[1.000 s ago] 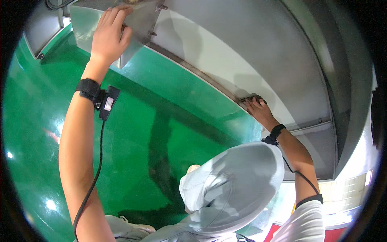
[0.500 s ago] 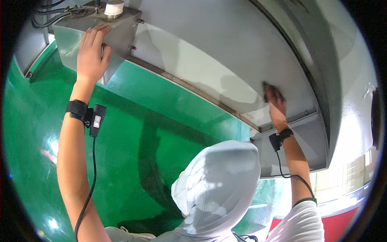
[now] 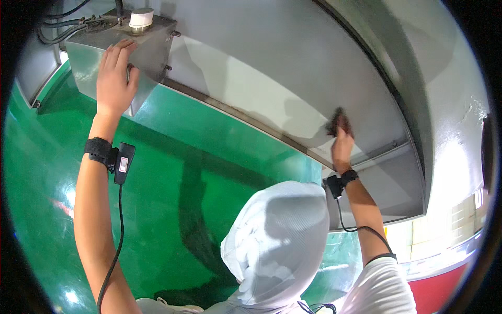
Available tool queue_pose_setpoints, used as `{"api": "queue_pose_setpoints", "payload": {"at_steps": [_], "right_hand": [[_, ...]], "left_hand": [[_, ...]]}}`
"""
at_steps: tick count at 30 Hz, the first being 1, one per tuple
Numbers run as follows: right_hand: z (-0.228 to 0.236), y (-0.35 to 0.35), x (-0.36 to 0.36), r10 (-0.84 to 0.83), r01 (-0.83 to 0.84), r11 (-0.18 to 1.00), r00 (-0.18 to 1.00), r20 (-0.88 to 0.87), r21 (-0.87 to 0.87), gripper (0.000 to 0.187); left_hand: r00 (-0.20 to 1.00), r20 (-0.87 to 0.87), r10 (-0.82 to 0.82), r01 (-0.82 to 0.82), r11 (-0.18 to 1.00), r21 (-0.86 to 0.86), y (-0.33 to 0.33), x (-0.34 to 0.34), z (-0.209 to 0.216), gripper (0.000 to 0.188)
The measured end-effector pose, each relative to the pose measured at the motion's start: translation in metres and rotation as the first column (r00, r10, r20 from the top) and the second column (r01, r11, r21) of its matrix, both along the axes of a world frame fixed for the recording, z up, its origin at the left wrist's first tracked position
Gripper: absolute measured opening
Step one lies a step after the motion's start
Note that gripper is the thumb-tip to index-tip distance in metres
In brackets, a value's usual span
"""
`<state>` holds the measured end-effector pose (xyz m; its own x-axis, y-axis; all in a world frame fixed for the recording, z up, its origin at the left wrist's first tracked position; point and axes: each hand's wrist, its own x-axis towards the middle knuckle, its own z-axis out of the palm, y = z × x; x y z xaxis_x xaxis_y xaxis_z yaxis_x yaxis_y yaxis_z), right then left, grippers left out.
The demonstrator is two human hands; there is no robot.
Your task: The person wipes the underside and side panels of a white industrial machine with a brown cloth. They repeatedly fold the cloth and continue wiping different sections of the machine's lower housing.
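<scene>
My left hand (image 3: 115, 83) lies over the upper edge of a grey metal box (image 3: 85, 63), fingers stretched out on its top and thumb apart. A white-capped filler neck (image 3: 141, 20) rises from the box just beyond the fingertips. At the right, my right hand (image 3: 343, 146) presses a dark, crumpled cloth (image 3: 339, 118) against the inner face of a large grey machine panel (image 3: 246, 36). Motion blurs the cloth and fingertips, and part of the cloth is hidden by the hand.
Black hoses (image 3: 65, 32) run into the box at the upper left. A ledge (image 3: 235, 116) borders the panel above the glossy green floor (image 3: 151, 157). A curved grey housing (image 3: 444, 120) stands at the right. Cables run from both wrist straps. A white hood (image 3: 277, 230) fills the lower middle.
My right hand has slid left across the panel with the cloth, its forearm following. My left hand stays in place on the box; the whole view has shifted slightly.
</scene>
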<state>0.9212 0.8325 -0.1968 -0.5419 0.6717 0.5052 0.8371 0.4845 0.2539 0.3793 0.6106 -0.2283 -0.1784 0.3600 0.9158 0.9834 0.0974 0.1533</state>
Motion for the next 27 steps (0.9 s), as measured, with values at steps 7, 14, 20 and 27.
{"api": "queue_pose_setpoints", "payload": {"at_steps": [7, 14, 20, 27], "right_hand": [[0.082, 0.025, 0.007, 0.267, -0.096, 0.838, 0.931, -0.249, 0.537, 0.064], [0.102, 0.009, -0.143, 0.543, -0.417, 0.681, 0.839, -0.033, 0.602, 0.065], [0.119, -0.009, -0.193, 0.407, -0.377, 0.799, 0.912, 0.038, 0.468, 0.067], [0.127, 0.01, -0.05, 0.112, -0.168, 0.862, 0.983, 0.144, 0.478, 0.072]], "left_hand": [[0.994, 0.031, 0.106, -0.109, 0.988, 0.108, 0.007, 0.009, -0.004, 0.037], [0.97, 0.033, 0.24, -0.242, 0.955, 0.173, -0.001, 0.013, 0.012, 0.032], [0.993, 0.012, 0.121, -0.122, 0.989, 0.084, -0.004, 0.002, 0.006, 0.038], [0.996, 0.07, 0.054, -0.057, 0.998, 0.04, 0.001, -0.009, -0.014, 0.044]]}}
